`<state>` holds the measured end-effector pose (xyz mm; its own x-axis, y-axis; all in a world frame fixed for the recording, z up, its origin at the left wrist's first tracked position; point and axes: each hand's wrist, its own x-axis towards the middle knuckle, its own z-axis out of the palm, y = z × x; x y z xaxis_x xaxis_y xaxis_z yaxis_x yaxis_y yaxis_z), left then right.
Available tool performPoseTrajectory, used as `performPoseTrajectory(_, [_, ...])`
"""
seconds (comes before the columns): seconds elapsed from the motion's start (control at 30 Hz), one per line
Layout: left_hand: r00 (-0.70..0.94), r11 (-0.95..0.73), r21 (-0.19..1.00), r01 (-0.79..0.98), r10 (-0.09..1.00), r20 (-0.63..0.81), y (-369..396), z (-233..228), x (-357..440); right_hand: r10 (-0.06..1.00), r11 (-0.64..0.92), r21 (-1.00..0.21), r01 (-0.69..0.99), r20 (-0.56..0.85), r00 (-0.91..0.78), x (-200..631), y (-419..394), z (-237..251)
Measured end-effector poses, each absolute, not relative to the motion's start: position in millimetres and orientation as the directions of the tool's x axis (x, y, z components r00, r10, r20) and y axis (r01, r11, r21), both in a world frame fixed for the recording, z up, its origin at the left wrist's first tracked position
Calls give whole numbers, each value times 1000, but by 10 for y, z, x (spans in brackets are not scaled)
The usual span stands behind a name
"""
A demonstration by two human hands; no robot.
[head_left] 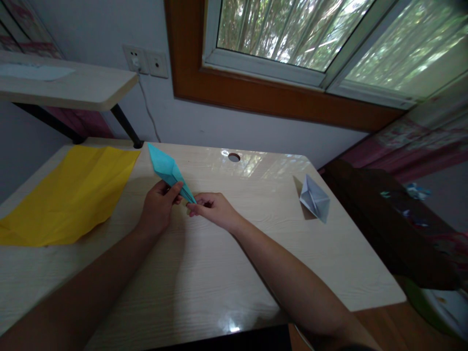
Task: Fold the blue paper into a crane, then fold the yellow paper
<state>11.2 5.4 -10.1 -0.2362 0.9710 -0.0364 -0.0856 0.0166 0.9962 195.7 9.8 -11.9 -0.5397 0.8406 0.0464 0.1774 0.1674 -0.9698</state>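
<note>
A piece of folded blue paper [164, 165], long and narrow with pointed ends, is held above the desk between both hands. My left hand [160, 204] grips its middle, with the thumb pressed on top. At the lower right tip, the thumb and fingers of my right hand [209, 207] pinch the narrow end. Part of the paper's underside is hidden by the left fingers. To the right on the desk stands a folded white paper shape [314, 197] with creased, angled faces.
A yellow sheet [73, 195] covers the left of the pale desk [226, 273]. A raised shelf [106, 87] stands at the back left. The desk has a round cable hole [234, 157] near its far edge. A window [292, 34] is beyond.
</note>
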Motion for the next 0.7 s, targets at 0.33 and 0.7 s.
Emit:
performPoseTrajectory(0.33, [-264,15,997,-80,964,-36,74,-174,103,834,135,-984,116,50,-549,1946,121,-154])
performPoseTrajectory(0.7, [-273,28,994,-103,960,-55,53,-142,122,841,83,-996,34,52,-539,1942,128,-206])
